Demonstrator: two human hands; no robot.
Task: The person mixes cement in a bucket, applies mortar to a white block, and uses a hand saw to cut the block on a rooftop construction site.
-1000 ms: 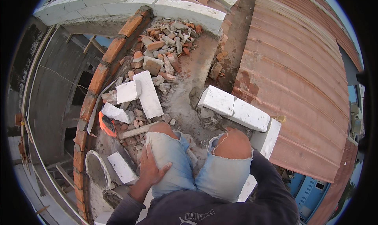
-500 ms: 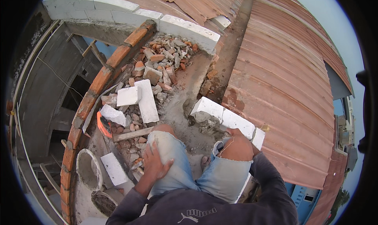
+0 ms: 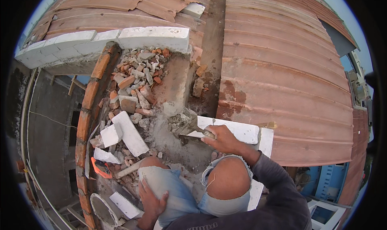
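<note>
My right hand [image 3: 224, 138] is closed around the handle of a trowel [image 3: 195, 129], past my right knee. Grey wet mortar [image 3: 182, 120] lies at the blade, at the end of a row of white blocks [image 3: 241, 131]; I cannot tell how much of it sits on the metal. Fingers stretched, my left hand [image 3: 153, 201] rests on my left thigh and holds nothing. A handsaw with an orange handle [image 3: 101, 168] lies left of my left knee, its toothed blade beside a white block piece [image 3: 125, 205].
Broken brick and concrete rubble [image 3: 137, 77] is heaped ahead, with loose white blocks [image 3: 130, 134] on its near side. A curved brick edge [image 3: 83, 139] runs along the left, with a drop beyond it. A bucket [image 3: 94, 208] stands at lower left. Corrugated metal roofing [image 3: 282, 85] spreads to the right.
My right hand has come forward from beside my right knee, and the trowel now shows at the mortar. My left hand stays on my thigh. The whole view has turned.
</note>
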